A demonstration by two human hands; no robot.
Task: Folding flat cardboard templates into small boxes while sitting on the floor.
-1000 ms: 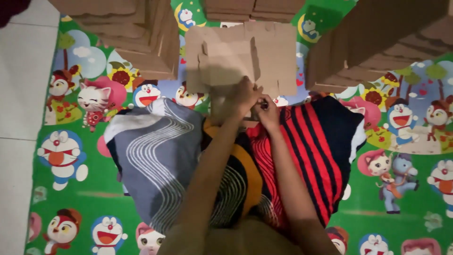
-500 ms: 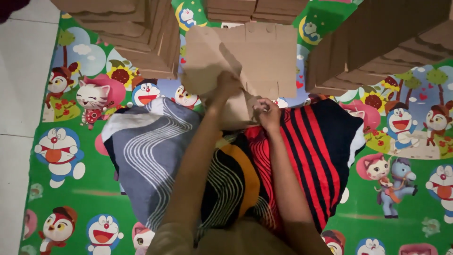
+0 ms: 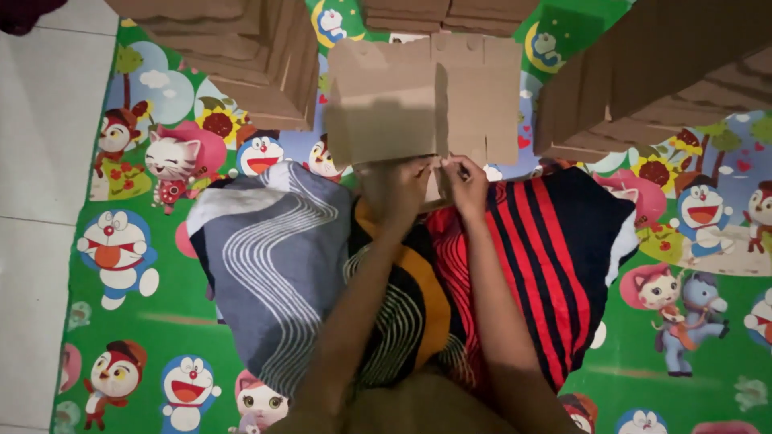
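Cardboard sheet (image 3: 426, 100) | left hand (image 3: 396, 189) grip clamped on edge | right hand (image 3: 465, 183) grip pinching edge

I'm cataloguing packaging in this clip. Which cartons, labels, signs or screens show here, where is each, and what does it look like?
Flat cardboard box blank: top centre, plain brown, slit and tabs; left hand and right hand at its near edge.
Cardboard stack: top left, brown.
Cardboard stack: top right, brown.
Cardboard stack: top centre, brown.
No labels, signs or screens.
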